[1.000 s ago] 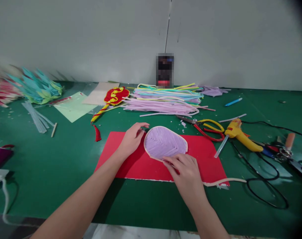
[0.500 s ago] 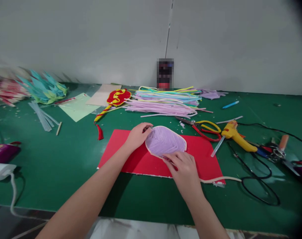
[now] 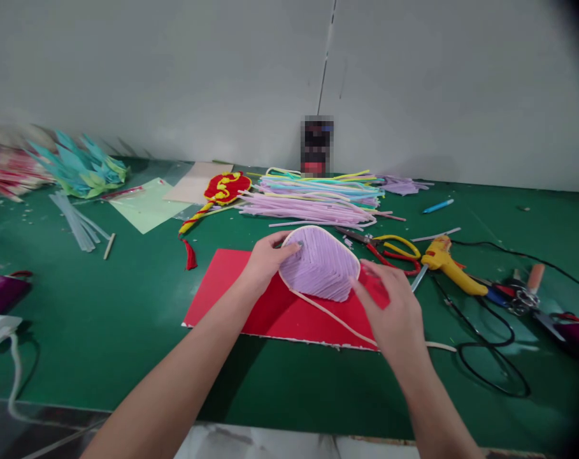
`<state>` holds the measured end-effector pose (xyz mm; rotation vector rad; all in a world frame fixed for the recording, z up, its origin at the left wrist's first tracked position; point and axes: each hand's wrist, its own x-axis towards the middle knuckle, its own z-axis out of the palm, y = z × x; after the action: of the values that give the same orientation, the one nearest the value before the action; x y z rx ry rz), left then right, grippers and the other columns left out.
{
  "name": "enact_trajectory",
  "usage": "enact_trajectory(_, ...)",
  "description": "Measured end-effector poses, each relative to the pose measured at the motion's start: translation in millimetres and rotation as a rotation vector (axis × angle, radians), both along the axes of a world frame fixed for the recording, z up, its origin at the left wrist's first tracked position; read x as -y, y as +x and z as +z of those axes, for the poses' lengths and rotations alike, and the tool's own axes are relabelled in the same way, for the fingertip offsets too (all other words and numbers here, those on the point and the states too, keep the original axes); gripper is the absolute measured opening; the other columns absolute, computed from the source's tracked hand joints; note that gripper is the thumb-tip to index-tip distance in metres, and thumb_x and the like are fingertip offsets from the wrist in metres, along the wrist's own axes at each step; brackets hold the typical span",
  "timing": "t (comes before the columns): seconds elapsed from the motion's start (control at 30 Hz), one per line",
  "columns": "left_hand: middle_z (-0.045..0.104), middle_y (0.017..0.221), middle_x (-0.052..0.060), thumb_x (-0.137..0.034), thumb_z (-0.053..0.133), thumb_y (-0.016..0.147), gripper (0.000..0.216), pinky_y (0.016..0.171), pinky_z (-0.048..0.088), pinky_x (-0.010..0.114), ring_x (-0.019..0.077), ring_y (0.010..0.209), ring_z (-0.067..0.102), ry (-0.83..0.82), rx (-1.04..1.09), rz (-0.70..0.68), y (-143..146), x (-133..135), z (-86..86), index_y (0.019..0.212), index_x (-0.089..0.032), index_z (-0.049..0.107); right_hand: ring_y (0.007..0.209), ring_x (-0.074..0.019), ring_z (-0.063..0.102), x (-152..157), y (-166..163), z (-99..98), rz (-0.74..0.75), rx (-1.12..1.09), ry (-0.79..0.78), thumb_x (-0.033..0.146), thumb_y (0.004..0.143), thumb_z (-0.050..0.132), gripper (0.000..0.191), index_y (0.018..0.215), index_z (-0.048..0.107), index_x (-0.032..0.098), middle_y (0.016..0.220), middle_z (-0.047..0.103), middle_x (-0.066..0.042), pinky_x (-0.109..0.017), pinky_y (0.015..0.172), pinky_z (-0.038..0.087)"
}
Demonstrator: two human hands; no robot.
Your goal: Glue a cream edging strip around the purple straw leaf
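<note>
A purple oval pad [image 3: 320, 262] made of pipe cleaners, edged with a cream cord, is tilted up off the red sheet [image 3: 232, 290] on the green table. My left hand [image 3: 265, 260] grips its left edge, thumb on top. My right hand [image 3: 389, 309] holds its lower right edge, fingers curled round it. The loose cream cord [image 3: 334, 319] trails from the pad across the red sheet, passes under my right hand and comes out to the right.
A heap of coloured pipe cleaners [image 3: 318, 194] lies behind the pad. Scissors [image 3: 387, 245], a yellow glue gun [image 3: 444, 261] and black cables [image 3: 490, 344] are at the right. A red-yellow ornament [image 3: 217, 191], green paper [image 3: 146, 204] and teal shapes [image 3: 86, 167] sit left.
The purple pad lay flat on the red sheet; both hands have now lifted and tilted it. My right hand moved from the pad's near edge to its right side.
</note>
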<state>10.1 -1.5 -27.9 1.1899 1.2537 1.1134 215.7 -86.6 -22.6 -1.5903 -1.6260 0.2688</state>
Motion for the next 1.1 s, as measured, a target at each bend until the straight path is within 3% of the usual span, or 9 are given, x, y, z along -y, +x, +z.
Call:
enact_trajectory(0.17,0.068,0.088,0.003,-0.028,0.077,0.058,0.034,0.078,0.045,0.029,0.0165,0.082,0.061,-0.102,0.293,0.091,8,4,-0.3,0.087,-0.015,0.067,0.103,-0.0273,0.063,-33,16,-0.2,0.016,-0.331,-0.334,0.055,0.078,0.061,0.063,0.128,0.051,0.018,0.112,0.066,-0.013,-0.048,0.091,0.049)
enact_trajectory(0.3,0.065,0.083,0.001,-0.028,0.078,0.059,0.032,0.074,0.045,0.027,0.0138,0.078,0.059,-0.143,0.374,0.088,13,9,-3.4,0.084,-0.015,0.065,0.098,-0.0256,0.067,-48,18,-2.8,0.193,-0.574,-0.508,0.051,0.071,0.069,0.056,0.115,0.059,0.019,0.101,0.072,-0.009,-0.043,0.092,0.049)
enact_trajectory(0.47,0.066,0.094,0.003,-0.03,0.077,0.066,0.031,0.076,0.046,0.026,0.0163,0.089,0.06,-0.209,0.384,0.0,12,18,-2.3,0.091,-0.017,0.065,0.1,-0.0233,0.066,-54,21,-2.7,0.182,-0.775,-0.499,0.043,0.062,0.078,0.049,0.102,0.064,0.019,0.098,0.073,-0.005,-0.038,0.093,0.049)
enact_trajectory(0.7,0.062,0.123,0.009,-0.026,0.077,0.067,0.056,0.082,0.052,0.034,0.0273,0.111,0.058,-0.29,0.306,-0.176,11,27,4.0,0.12,-0.022,0.057,0.092,-0.0213,0.067,-53,21,-4.7,0.138,-0.835,-0.518,0.042,0.061,0.079,0.047,0.099,0.064,0.018,0.093,0.074,-0.005,-0.037,0.09,0.049)
enact_trajectory(0.8,0.062,0.124,0.01,-0.025,0.075,0.068,0.055,0.088,0.051,0.038,0.0283,0.114,0.057,-0.249,0.239,-0.198,8,27,1.9,0.12,-0.02,0.057,0.086,-0.0216,0.068,-50,22,-1.8,0.129,-0.718,-0.521,0.044,0.065,0.075,0.054,0.11,0.062,0.018,0.091,0.073,-0.006,-0.038,0.085,0.051)
enact_trajectory(0.9,0.063,0.124,0.009,-0.025,0.073,0.07,0.051,0.092,0.048,0.041,0.0283,0.113,0.058,-0.218,0.107,-0.174,4,28,-0.8,0.118,-0.02,0.058,0.084,-0.022,0.067,-47,36,5.6,0.047,-0.434,-0.432,0.044,0.073,0.066,0.047,0.113,0.063,0.018,0.09,0.072,-0.007,-0.038,0.08,0.052)
enact_trajectory(1.03,0.066,0.118,0.009,-0.024,0.072,0.068,0.049,0.092,0.047,0.041,0.0286,0.11,0.06,-0.223,0.0,-0.119,2,28,-2.1,0.116,-0.019,0.06,0.087,-0.0244,0.065,-44,82,12.7,-0.141,0.025,-0.25,0.039,0.083,0.054,0.029,0.1,0.07,0.023,0.097,0.071,-0.008,-0.04,0.08,0.05)
enact_trajectory(1.1,0.067,0.117,0.01,-0.023,0.072,0.067,0.049,0.091,0.048,0.04,0.0288,0.109,0.061,-0.233,-0.001,-0.112,2,27,-2.0,0.115,-0.018,0.061,0.092,-0.0265,0.063,-43,112,9.9,-0.203,0.25,-0.18,0.028,0.083,0.05,0.03,0.104,0.069,0.02,0.107,0.067,-0.012,-0.04,0.083,0.047)
